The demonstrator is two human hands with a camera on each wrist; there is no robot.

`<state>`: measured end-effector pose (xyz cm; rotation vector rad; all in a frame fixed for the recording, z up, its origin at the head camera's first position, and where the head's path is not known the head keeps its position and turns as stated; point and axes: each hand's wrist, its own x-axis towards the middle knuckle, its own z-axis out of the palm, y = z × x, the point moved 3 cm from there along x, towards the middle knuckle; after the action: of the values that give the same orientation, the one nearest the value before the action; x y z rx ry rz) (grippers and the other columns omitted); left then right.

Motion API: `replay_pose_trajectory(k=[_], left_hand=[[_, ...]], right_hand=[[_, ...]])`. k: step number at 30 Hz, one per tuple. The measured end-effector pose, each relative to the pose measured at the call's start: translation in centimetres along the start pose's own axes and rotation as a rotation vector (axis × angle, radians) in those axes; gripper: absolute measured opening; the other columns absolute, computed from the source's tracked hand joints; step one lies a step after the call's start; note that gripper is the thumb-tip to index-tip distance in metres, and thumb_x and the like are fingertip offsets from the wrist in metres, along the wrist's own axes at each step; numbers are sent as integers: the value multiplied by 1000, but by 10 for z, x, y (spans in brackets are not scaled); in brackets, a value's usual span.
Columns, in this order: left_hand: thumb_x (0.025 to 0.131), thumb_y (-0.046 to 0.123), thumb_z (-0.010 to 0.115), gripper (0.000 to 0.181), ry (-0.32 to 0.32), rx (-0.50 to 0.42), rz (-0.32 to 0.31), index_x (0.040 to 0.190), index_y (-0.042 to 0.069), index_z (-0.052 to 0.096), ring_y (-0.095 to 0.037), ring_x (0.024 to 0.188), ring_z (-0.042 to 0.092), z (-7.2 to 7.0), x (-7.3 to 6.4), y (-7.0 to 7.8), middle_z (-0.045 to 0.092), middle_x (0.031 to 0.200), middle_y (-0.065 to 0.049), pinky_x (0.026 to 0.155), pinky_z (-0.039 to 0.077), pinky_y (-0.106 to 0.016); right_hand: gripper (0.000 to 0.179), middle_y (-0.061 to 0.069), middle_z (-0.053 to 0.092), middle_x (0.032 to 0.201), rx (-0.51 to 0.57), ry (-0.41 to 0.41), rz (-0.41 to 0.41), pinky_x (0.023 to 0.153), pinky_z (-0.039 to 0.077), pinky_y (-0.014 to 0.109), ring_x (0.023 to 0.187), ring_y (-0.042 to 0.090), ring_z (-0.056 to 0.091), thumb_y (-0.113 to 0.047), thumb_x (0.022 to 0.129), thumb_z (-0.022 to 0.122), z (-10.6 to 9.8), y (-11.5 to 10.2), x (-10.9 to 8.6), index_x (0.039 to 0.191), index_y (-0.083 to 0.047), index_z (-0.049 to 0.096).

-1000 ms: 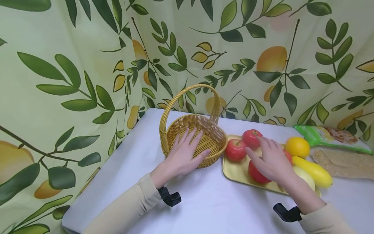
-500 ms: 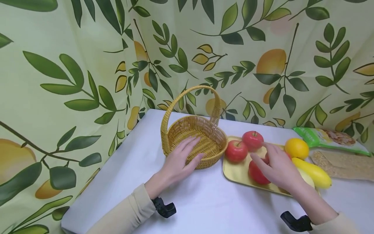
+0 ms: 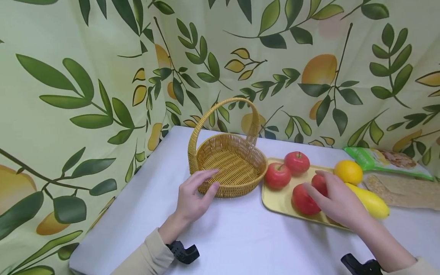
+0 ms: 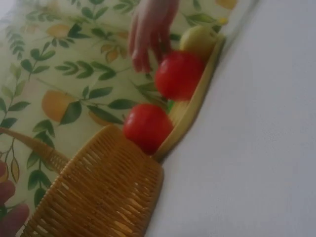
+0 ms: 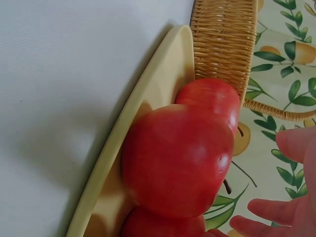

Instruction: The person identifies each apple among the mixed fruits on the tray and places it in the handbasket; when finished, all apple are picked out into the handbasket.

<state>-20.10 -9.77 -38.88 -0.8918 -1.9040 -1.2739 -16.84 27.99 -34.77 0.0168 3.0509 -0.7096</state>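
Observation:
A golden wicker basket (image 3: pixel 240 190) with a tall arched handle stands on the white table, with nothing inside. My left hand (image 3: pixel 192 198) is at its front left rim, fingers loosely bent and holding nothing; whether they touch the rim I cannot tell. Right of the basket lies a pale yellow tray (image 3: pixel 280 200) bearing several red apples (image 3: pixel 277 176). Above the tray's right part hovers my right hand (image 3: pixel 342 200), thumb and fingers apart. In the right wrist view a large apple (image 5: pixel 177 160) sits beside the hand, not gripped.
An orange (image 3: pixel 348 172) and a long yellow squash-like piece (image 3: pixel 372 202) lie at the tray's right. A pale round fruit (image 4: pixel 197 42) shows in the left wrist view. Further right are a green printed bag (image 3: pixel 395 162) and a brown speckled pack (image 3: pixel 402 190). Leaf-patterned cloth (image 3: pixel 275 57) hangs behind.
My left hand has drawn back from over the basket toward its front left, its fingers bending more. The right hand has shifted slightly right and nearer to me. Basket and tray have stayed put.

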Motion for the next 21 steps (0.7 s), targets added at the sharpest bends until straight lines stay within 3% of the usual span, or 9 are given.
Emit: replay_pose_trajectory(k=[5, 10, 18, 21], left_hand=[[91, 8, 69, 22, 61, -35, -33, 113, 9, 75, -18, 87, 70, -10, -2, -5, 74, 103, -1, 76, 59, -27], [92, 2, 67, 14, 132, -49, -106, 104, 4, 75, -14, 81, 68, -20, -5, -12, 74, 94, -6, 74, 57, -22], [100, 3, 58, 11, 206, -249, -478, 105, -7, 62, -24, 81, 67, -38, -6, -33, 63, 94, -22, 67, 61, -31], [100, 5, 58, 13, 214, -273, -572, 108, -6, 59, -24, 82, 65, -40, -5, -39, 61, 96, -23, 67, 61, -36]], right_hand=[[90, 34, 48, 136, 20, 29, -17, 88, 51, 70, 116, 51, 50, -61, 98, 57, 2, 3, -3, 149, 9, 36], [81, 31, 52, 134, 45, 69, -52, 91, 50, 68, 116, 49, 52, -58, 98, 60, 5, 5, -5, 145, 6, 43], [72, 20, 60, 116, 84, 70, -38, 83, 58, 56, 100, 35, 56, -57, 97, 62, 11, 10, -4, 136, 2, 50], [76, 25, 61, 120, 86, 54, -22, 85, 57, 59, 103, 39, 57, -59, 97, 60, 13, 12, -5, 137, 4, 50]])
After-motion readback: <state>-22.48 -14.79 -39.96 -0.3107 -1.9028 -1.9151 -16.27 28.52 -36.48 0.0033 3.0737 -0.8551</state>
